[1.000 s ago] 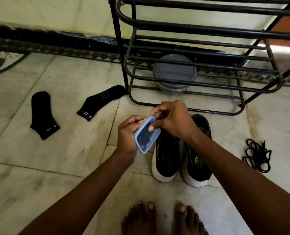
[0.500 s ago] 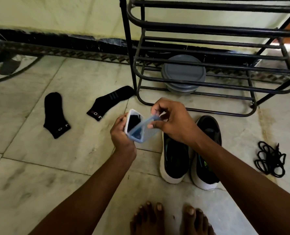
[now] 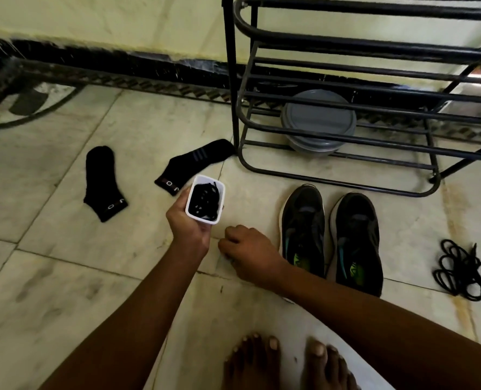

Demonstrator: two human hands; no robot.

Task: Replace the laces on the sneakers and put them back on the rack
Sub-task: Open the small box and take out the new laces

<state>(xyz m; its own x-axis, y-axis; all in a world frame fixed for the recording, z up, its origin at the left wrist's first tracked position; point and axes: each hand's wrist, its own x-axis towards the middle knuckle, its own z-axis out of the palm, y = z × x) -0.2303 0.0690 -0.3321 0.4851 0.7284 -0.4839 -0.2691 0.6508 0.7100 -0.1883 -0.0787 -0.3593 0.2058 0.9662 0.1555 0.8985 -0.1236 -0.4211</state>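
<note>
Sneakers (image 3: 332, 237) are parked side by side on the floor (image 3: 65, 277), toes pointing up toward the shoe rack (image 3: 346, 46), heels toward the person's bare feet. No laces in them that I can make out, though the tongue area is dark and hard to read. The rack's bottom rail sits just beyond the toes, so they're near it but not on it.

The left hand (image 3: 188, 229) is wrapped around a small white box (image 3: 205, 199), open side up, and inside is a tangle of black laces (image 3: 205, 199) — my guess is these are the replacements. The right hand (image 3: 247, 250) is down by the floor with fingers curled under, knuckles up; can't tell whether it's pinching something or just resting, since the fingertips are hidden. There's a pale edge peeking out beneath it but I can't say what that is.

Here's the bit that matters: the box is up and to the left of the right hand, close by, while the sneakers lie just to that hand's right, long axis running away from the person. So the right hand is the nearer one to both, and I'd expect it to reach into the box next.

Another bundle of black cord (image 3: 461, 270) lies well off to the right of the shoes, probably the old pair.
</note>
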